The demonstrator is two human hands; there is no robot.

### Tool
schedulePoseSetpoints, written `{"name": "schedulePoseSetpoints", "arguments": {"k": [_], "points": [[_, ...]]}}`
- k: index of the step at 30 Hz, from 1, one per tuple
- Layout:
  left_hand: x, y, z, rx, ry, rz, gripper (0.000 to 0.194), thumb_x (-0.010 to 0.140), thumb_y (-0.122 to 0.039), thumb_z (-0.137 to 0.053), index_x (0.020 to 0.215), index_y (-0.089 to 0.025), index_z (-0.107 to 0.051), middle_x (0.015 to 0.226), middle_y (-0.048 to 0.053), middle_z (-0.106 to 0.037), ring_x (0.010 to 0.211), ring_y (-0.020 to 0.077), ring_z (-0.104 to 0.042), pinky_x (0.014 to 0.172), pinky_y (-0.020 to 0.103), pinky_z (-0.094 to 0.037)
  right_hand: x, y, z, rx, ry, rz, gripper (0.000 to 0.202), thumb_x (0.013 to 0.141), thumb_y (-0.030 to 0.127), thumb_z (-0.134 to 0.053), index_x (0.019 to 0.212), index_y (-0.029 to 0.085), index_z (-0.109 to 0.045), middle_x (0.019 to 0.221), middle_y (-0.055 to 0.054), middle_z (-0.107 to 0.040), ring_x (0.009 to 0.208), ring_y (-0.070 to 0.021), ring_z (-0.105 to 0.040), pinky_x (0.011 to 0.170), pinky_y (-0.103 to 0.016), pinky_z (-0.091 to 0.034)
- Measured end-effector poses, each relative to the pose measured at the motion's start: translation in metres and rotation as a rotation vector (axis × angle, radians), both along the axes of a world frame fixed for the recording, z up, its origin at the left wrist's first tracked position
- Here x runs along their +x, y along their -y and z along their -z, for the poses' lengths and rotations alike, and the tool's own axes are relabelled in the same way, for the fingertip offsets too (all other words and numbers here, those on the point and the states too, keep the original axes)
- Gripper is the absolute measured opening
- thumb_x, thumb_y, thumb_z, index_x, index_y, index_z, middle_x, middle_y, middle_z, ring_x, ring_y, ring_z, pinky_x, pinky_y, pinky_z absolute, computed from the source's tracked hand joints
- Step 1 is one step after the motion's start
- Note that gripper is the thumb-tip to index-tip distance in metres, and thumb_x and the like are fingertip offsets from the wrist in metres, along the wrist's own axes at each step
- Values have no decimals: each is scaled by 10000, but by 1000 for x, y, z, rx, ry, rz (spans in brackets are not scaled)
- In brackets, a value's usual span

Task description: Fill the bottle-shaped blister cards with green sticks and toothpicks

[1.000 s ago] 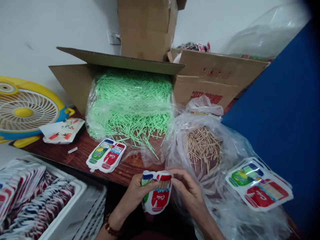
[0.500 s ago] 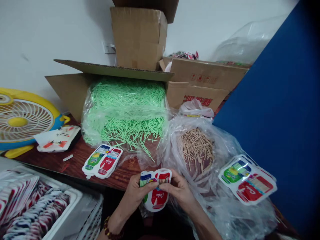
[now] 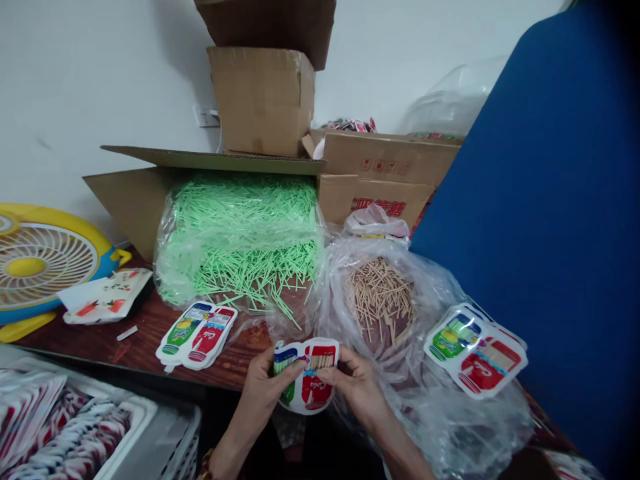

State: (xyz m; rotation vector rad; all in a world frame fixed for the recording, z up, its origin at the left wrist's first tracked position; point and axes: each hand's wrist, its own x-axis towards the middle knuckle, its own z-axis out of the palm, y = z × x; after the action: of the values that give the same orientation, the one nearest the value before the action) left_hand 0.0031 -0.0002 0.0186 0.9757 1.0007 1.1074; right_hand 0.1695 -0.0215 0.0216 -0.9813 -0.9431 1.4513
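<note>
left hand (image 3: 264, 381) | right hand (image 3: 361, 388) | both pinching pouch (image 3: 320, 395) sides | near front table edge (image 3: 225, 378)

Through the head camera I make out a beaded bracelet (image 3: 207, 467) worn on the left arm, partly cut off by the lower edge of my view. Its small beads look rounded and closely strung, dark reddish-brown with a few amber-yellow ones. Up from the bracelet, I see a bare left hand (image 3: 266, 383) with slim fingers. Well to the right of the bracelet, the right hand (image 3: 359, 385) is bare too, and so is the right forearm (image 3: 400, 447). Nearer the bracelet, dark, almost black clothing (image 3: 335, 453) shows; its weave is lost to me in shadow.
</note>
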Motion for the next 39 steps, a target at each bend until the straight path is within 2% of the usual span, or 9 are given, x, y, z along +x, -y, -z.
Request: {"name": "schedulePoseSetpoints", "arguments": {"k": [6,11,17,23,26,28,31,34,39], "points": [[-1,2,3,1,-1,32,206,688,-231,-792,856,-149,-706,808,15,-759,706,164,-669,682,237,-539,9,7,-10,91,189,-7,207,739,286,-721,925,196,-738,882,-30,-737,823,-198,-655,771,-305,-508],[0,3,4,3,-13,16,197,687,-232,-793,844,-153,-703,786,6,-762,679,157,-677,648,226,-549,14,8,-11,72,204,4,181,691,277,-759,838,173,-746,800,-27,-734,731,-179,-643,702,-278,-501],[2,5,5,25,-25,22,186,706,-229,-782,861,-157,-709,820,17,-773,707,163,-692,666,226,-560,22,9,-4,111,86,-92,205,798,339,-668,920,189,-738,837,-28,-729,806,-185,-651,780,-300,-486],[5,7,3,-20,35,3,222,685,-244,-792,866,-162,-691,797,15,-765,687,178,-697,659,266,-578,25,10,-4,95,71,-44,194,745,336,-728,835,165,-715,768,-14,-701,705,-144,-618,680,-256,-471],[6,9,0,29,-54,-5,223,657,-271,-802,816,-158,-692,751,6,-748,656,175,-677,631,256,-568,20,10,-10,73,5,-84,232,701,305,-763,887,179,-705,806,-10,-702,707,-138,-612,677,-253,-473],[4,10,0,117,-151,-9,200,654,-282,-795,774,-162,-689,708,-7,-727,644,170,-658,623,242,-556,18,9,-14,88,45,-81,178,686,292,-772,801,168,-716,737,3,-680,664,-124,-587,645,-235,-458],[-1,8,7,235,-269,-38,201,627,-298,-799,733,-174,-681,641,-27,-693,584,161,-626,573,225,-539,21,9,-18,176,169,-46,151,685,296,-769,670,157,-713,641,17,-629,620,-111,-544,599,-214,-427],[-3,1,18,277,-347,-35,259,616,-335,-794,807,-189,-699,733,-8,-718,639,192,-647,595,244,-548,32,12,-16,180,242,51,163,703,317,-750,681,161,-707,633,22,-628,604,-113,-543,578,-212,-429],[3,-3,22,403,-470,144,161,699,-351,-722,690,-194,-688,681,2,-675,657,187,-627,626,221,-511,79,29,-17,121,276,335,159,754,360,-697,778,203,-683,718,-7,-688,627,-155,-607,572,-238,-490]]}}
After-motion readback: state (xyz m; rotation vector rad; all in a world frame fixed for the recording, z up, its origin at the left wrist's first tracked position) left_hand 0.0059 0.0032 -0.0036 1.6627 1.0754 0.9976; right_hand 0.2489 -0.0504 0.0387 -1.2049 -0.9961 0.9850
